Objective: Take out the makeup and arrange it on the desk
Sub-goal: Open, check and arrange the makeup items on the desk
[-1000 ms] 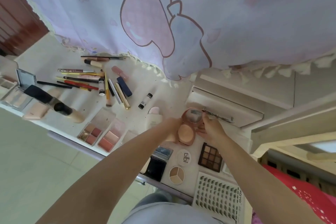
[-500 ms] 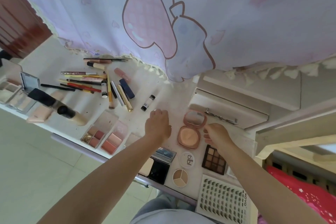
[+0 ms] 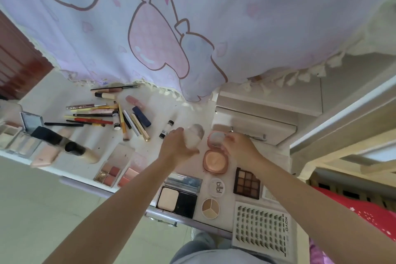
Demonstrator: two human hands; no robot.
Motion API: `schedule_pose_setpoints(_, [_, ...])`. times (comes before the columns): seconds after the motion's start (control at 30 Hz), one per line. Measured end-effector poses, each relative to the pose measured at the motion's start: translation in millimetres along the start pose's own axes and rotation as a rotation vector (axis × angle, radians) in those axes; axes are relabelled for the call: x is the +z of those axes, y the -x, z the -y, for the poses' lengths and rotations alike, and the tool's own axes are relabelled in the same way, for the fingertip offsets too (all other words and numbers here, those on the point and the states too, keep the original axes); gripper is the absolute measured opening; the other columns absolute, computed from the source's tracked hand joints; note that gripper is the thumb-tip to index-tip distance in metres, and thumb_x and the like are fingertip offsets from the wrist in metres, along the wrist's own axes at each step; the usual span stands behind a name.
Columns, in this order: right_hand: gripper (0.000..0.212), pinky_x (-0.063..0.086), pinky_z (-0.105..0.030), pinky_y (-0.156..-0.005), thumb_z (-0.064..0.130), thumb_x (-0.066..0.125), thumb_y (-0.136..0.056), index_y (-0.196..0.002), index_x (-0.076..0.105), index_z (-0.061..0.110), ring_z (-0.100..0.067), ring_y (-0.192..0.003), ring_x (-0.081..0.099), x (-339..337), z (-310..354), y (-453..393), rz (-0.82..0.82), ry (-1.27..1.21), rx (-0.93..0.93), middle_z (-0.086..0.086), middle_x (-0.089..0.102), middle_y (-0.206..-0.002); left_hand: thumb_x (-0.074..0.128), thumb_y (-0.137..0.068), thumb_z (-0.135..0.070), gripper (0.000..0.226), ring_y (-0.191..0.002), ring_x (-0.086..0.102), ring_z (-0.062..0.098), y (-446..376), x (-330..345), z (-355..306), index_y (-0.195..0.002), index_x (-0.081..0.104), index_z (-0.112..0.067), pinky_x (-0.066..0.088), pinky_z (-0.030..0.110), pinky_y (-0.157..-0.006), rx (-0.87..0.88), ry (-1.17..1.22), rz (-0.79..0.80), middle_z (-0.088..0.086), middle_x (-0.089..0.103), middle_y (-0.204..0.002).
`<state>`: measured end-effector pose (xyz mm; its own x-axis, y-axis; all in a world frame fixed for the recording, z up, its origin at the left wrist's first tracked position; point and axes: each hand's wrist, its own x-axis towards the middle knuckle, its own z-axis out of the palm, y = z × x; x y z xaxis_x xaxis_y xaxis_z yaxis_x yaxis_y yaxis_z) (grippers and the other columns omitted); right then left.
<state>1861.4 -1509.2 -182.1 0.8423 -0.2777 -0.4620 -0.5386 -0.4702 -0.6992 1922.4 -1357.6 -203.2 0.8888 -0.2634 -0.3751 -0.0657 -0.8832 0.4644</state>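
Left hand (image 3: 179, 149) around pale bottle (image 3: 194, 136), right hand (image 3: 240, 148) at compact (image 3: 216, 152).

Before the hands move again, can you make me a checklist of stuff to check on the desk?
1. Left hand has a firm hold on the blurry white thing: cannot tell.
2. Pink compact lies open on the desk: ok.
3. Right hand is off the compact: not ok, fingers at its lid.
4. Bare spot beside the tube: ok.
5. Lash card fully on the desk: cannot tell.
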Motion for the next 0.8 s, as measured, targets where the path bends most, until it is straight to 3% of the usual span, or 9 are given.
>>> schedule_pose_setpoints(0.1, [0.028, 0.045, -0.028, -0.056, 0.032, 0.037, -0.096, -0.086, 0.055, 0.013, -0.019, -0.059, 0.054, -16.1, 34.6, 17.7, 0.019, -0.295, -0.01, -0.008, 0.06, -0.074, 0.072, -0.072, -0.024, 0.07, -0.115, 0.044, 0.021, 27.4, -36.4, -18.3, -0.133, 0.039, -0.013, 0.03, 0.021, -0.082, 0.244, 0.005, -0.007, 0.007, 0.048, -0.126])
schedule_pose_setpoints(0.2, [0.039, 0.031, -0.019, -0.039, 0.037, 0.033, -0.095, -0.066, 0.047, 0.015, -0.013, -0.037, 0.04, -36.7, 66.4, 36.4, 0.017, -0.199, -0.096, -0.002, 0.051, -0.052, 0.071, -0.071, -0.016, 0.08, -0.117, 0.038, 0.016, 58.2, -63.7, -36.6, -0.14, 0.032, -0.017, 0.02, 0.007, -0.076, 0.393, 0.025, -0.071, 0.005, 0.04, -0.13])
schedule_pose_setpoints(0.27, [0.045, 0.027, -0.022, -0.04, 0.035, 0.034, -0.095, -0.055, 0.041, 0.014, -0.009, -0.032, 0.034, -46.7, 79.8, 49.4, -0.028, -0.105, -0.184, 0.004, 0.043, -0.038, 0.071, -0.07, -0.011, 0.083, -0.122, 0.035, 0.017, 74.6, -77.4, -49.2, -0.141, 0.029, -0.014, 0.018, 0.004, -0.079, 0.459, 0.015, -0.119, 0.006, 0.034, -0.133])
schedule_pose_setpoints(0.37, [0.046, 0.021, -0.023, -0.047, 0.031, 0.035, -0.096, -0.054, 0.033, 0.013, -0.012, -0.046, 0.031, -56.6, 94.4, 70.1, -0.127, -0.095, -0.319, -0.002, 0.033, -0.049, 0.064, -0.07, -0.003, 0.076, -0.122, 0.032, 0.023, 93.4, -91.5, -61.5, -0.138, 0.029, -0.006, 0.022, 0.009, -0.081, 0.525, -0.054, -0.23, 0.011, 0.03, -0.132])
schedule_pose_setpoints(0.5, [0.041, 0.03, -0.028, -0.058, 0.028, 0.035, -0.096, -0.071, 0.05, 0.0, -0.021, -0.064, 0.038, -68.7, 116.5, 90.1, -0.202, -0.062, -0.411, -0.011, 0.039, -0.066, 0.058, -0.075, -0.005, 0.054, -0.11, 0.041, 0.031, 115.1, -105.8, -75.2, -0.125, 0.041, 0.003, 0.036, 0.029, -0.083, 0.529, -0.173, -0.38, 0.018, 0.043, -0.119])
schedule_pose_setpoints(0.6, [0.039, 0.03, -0.027, -0.052, 0.031, 0.031, -0.097, -0.075, 0.047, 0.004, -0.018, -0.052, 0.035, -73.3, 134.0, 100.7, -0.213, 0.017, -0.415, -0.006, 0.035, -0.057, 0.055, -0.087, -0.027, 0.055, -0.115, 0.046, 0.027, 129.7, -124.0, -83.5, -0.133, 0.034, -0.007, 0.038, 0.032, -0.081, 0.407, -0.393, -0.421, 0.01, 0.046, -0.127])
schedule_pose_setpoints(0.67, [0.039, 0.028, -0.025, -0.05, 0.03, 0.03, -0.098, -0.076, 0.047, 0.003, -0.017, -0.051, 0.034, -70.9, 142.5, 107.4, -0.211, 0.03, -0.432, -0.005, 0.034, -0.057, 0.052, -0.089, -0.031, 0.052, -0.11, 0.051, 0.027, 139.1, -137.0, -82.6, -0.132, 0.034, -0.009, 0.037, 0.031, -0.073, 0.394, -0.492, -0.458, 0.009, 0.051, -0.123])
schedule_pose_setpoints(0.8, [0.045, 0.023, -0.033, -0.053, 0.027, 0.029, -0.099, -0.084, 0.057, -0.005, -0.024, -0.07, 0.042, -54.1, 154.3, 120.5, -0.232, 0.048, -0.498, -0.016, 0.044, -0.07, 0.052, -0.085, -0.024, 0.04, -0.092, 0.055, 0.028, 153.0, -157.2, -64.7, -0.12, 0.042, -0.007, 0.03, 0.029, -0.064, 0.455, -0.582, -0.513, 0.008, 0.056, -0.105])
